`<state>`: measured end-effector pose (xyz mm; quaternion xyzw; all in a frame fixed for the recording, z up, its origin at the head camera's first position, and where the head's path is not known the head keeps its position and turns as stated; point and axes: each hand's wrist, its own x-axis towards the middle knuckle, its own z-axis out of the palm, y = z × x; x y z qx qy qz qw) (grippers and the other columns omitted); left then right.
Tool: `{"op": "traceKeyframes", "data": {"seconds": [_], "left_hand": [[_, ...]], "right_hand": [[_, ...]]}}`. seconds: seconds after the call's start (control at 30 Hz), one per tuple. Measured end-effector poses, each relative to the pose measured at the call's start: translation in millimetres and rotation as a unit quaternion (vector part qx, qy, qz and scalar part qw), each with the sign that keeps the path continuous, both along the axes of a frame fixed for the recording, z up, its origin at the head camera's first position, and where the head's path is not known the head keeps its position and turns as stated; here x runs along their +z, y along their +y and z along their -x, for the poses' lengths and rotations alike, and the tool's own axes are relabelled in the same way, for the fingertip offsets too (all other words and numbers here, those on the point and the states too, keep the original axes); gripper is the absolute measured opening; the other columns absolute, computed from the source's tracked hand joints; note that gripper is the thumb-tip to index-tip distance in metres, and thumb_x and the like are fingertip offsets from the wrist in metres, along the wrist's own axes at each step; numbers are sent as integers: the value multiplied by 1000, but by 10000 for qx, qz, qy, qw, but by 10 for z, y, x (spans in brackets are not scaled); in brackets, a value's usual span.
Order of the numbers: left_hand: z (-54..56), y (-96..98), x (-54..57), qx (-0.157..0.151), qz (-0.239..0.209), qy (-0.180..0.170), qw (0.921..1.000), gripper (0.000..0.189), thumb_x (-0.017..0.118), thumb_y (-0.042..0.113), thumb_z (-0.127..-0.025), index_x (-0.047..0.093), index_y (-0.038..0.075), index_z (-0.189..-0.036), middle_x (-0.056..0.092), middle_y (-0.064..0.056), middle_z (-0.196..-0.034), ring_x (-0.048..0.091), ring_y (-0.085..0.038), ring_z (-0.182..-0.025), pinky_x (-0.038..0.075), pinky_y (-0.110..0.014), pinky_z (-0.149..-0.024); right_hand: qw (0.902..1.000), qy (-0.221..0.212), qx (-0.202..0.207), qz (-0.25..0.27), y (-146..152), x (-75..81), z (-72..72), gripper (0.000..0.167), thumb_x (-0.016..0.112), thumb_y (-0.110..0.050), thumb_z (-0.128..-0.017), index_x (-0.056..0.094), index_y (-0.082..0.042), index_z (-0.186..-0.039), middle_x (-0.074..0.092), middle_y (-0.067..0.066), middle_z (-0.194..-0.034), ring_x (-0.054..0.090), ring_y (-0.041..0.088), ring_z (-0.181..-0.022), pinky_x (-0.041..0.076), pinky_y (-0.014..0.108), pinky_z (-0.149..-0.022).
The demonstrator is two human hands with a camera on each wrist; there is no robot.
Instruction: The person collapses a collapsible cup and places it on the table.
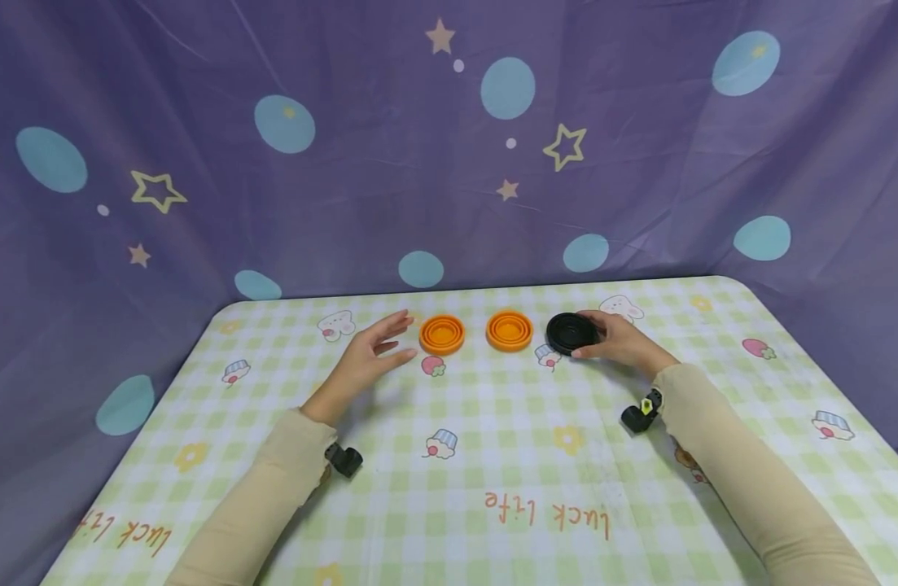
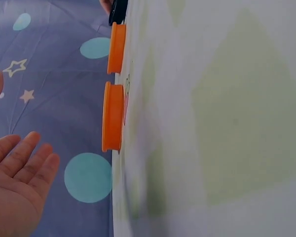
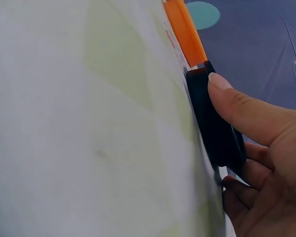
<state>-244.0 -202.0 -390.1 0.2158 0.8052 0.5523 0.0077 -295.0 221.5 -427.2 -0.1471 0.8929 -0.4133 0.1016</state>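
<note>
Three round collapsible cups, folded flat into concentric rings, lie in a row along the far part of the table. On the right is the black collapsible cup [image 1: 571, 334], its side gripped by my right hand [image 1: 619, 340], thumb at the near edge and fingers behind. The right wrist view shows that thumb on the rim of the black cup [image 3: 214, 121]. The middle orange cup [image 1: 510, 331] and left orange cup [image 1: 442, 334] have no hand on them. My left hand [image 1: 368, 352] hovers just left of the left orange cup, fingers spread and holding nothing.
A green-and-white checked cloth [image 1: 492, 423] with printed cupcakes, flowers and lettering covers the table. Behind its far edge hangs a purple curtain [image 1: 390, 179] with stars and blue spots. Each sleeve carries a small black wrist camera [image 1: 343, 460].
</note>
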Motion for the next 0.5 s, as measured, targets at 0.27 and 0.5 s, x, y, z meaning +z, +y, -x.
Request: {"op": "traceKeyframes", "data": {"seconds": [0.27,0.5], "left_hand": [[-11,-63,5,87,126,-15,9999,64,67,9,-88,36,5,-144,43,-19,-142,39,-35,-131,35,-48,-106],[-67,-63,157,241,554,328,9976,65,68,9,-87,36,0,-143,42,-22,-142,40,-38,-130,34,-52,-105]], "right_hand": [[9986,-71,172,487,50,-62,12,88,78,-24,-78,29,3,-145,28,22,-150,24,39,-138,17,51,-113],[9956,-291,149,873,122,-40,13,84,75,-27,-82,28,0,-147,29,18,-151,23,35,-139,19,49,-113]]}}
